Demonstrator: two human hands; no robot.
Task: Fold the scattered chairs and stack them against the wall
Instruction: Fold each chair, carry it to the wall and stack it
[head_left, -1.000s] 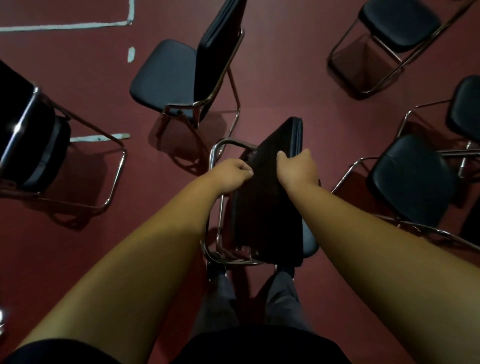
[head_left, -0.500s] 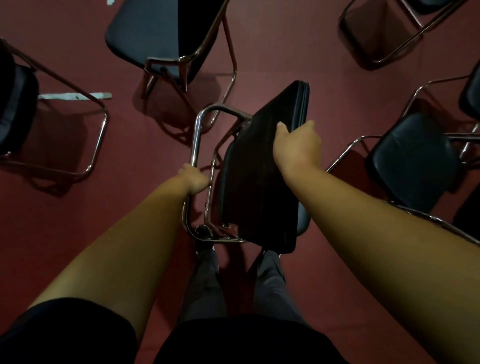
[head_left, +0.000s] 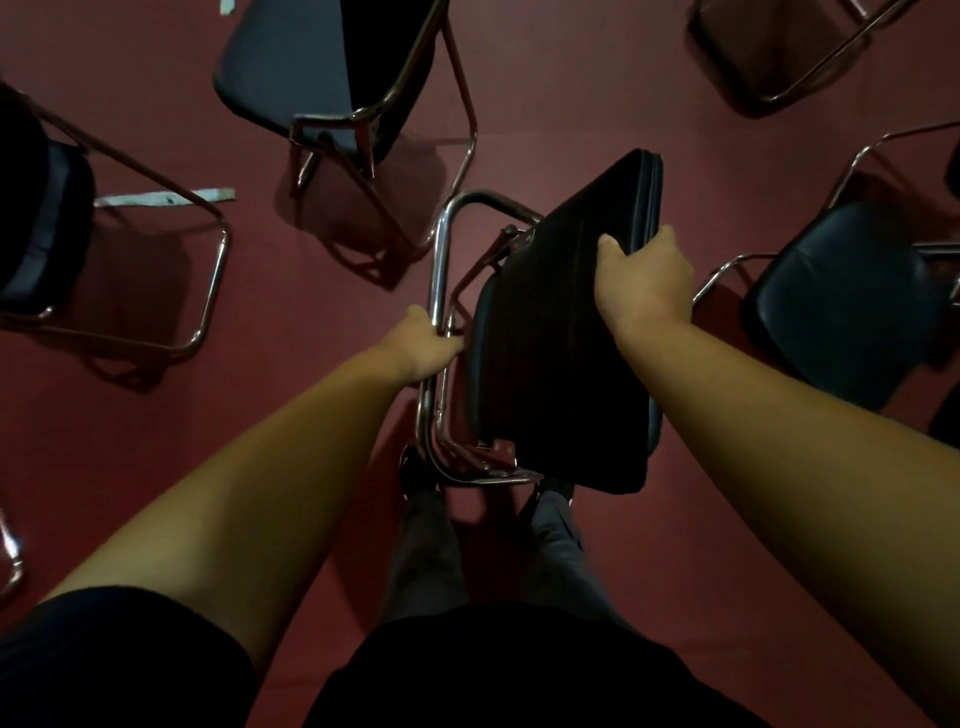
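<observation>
Chair (head_left: 550, 364) lies 6 to 1 o'clock; right grip (head_left: 647, 283) curls over its top edge, left grip (head_left: 423, 345) clasps frame (head_left: 441, 249) at 9.

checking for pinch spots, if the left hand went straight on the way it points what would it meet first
Probably the folded chair's black pad, just beyond the chrome frame the left hand grips.

folded chair (head_left: 561, 353): in the middle
left chair (head_left: 47, 223): left of it
rear chair (head_left: 291, 67): behind it
right chair (head_left: 852, 301): right of it
</observation>
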